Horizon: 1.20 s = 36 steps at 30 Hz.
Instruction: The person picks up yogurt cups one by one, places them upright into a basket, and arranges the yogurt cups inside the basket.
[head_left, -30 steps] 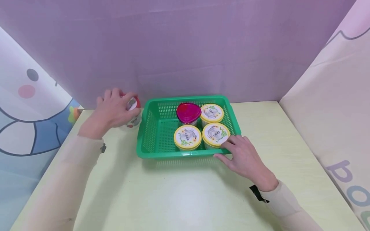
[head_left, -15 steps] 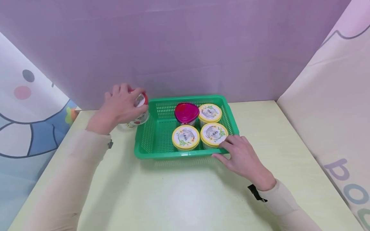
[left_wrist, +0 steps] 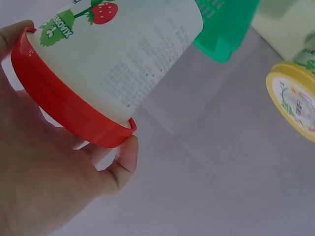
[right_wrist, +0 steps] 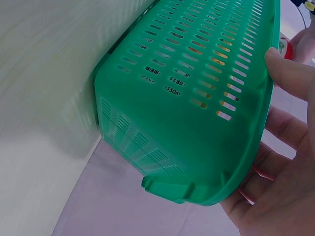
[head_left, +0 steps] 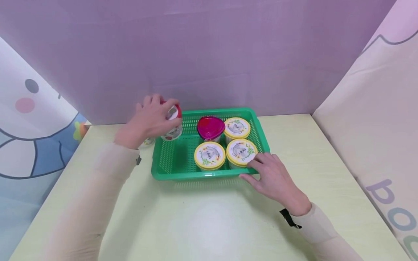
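My left hand grips a white plastic tub by its red lid; a strawberry is printed on its side. The tub overlaps the left back part of the green basket in the head view. At the basket's front right corner, my right hand holds the rim between thumb and fingers. Inside the basket stand a tub with a magenta lid and three with yellow lids, among them one at the back, one at the front left and one by my right fingers.
Another yellow-lidded tub stands on the table left of the basket, mostly hidden by my left hand in the head view. The basket sits on a pale table. A purple cloth wall rises behind, with printed cloths at both sides.
My left hand has lifted the red-lidded tub from the table and carried it right, over the basket's left edge. The right hand stays on the rim.
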Each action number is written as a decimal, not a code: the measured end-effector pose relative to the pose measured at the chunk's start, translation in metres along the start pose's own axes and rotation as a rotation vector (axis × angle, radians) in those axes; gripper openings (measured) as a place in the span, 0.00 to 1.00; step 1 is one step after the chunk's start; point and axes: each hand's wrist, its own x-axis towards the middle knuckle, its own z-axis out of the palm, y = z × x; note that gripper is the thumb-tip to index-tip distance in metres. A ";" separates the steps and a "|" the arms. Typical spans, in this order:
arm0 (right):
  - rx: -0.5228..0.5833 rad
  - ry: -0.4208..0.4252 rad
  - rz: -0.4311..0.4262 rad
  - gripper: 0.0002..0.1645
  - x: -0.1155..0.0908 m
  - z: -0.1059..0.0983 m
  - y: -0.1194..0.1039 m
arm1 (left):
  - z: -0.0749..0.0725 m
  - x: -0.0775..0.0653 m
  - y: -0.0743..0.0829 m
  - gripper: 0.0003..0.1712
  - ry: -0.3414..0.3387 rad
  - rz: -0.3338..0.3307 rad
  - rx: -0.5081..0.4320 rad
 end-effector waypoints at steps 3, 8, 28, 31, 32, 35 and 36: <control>0.000 -0.004 0.001 0.21 0.000 0.000 0.000 | 0.005 0.006 0.004 0.36 0.000 0.006 0.001; 0.001 -0.003 0.004 0.21 0.000 0.000 0.000 | 0.011 0.016 0.010 0.35 -0.012 0.016 0.003; 0.009 0.007 -0.007 0.21 -0.001 0.001 0.001 | 0.040 0.046 0.003 0.36 -0.130 -0.013 -0.004; 0.011 0.008 -0.006 0.21 -0.001 0.002 0.001 | 0.043 0.050 0.005 0.36 -0.160 -0.021 0.001; 0.011 0.007 -0.005 0.21 -0.001 0.001 0.001 | 0.044 0.051 0.005 0.36 -0.171 -0.024 0.000; 0.012 0.003 -0.002 0.21 -0.001 0.002 0.001 | 0.048 0.055 0.007 0.35 -0.204 -0.031 0.007; 0.012 0.002 -0.001 0.21 -0.001 0.002 0.001 | 0.049 0.056 0.008 0.35 -0.215 -0.033 0.010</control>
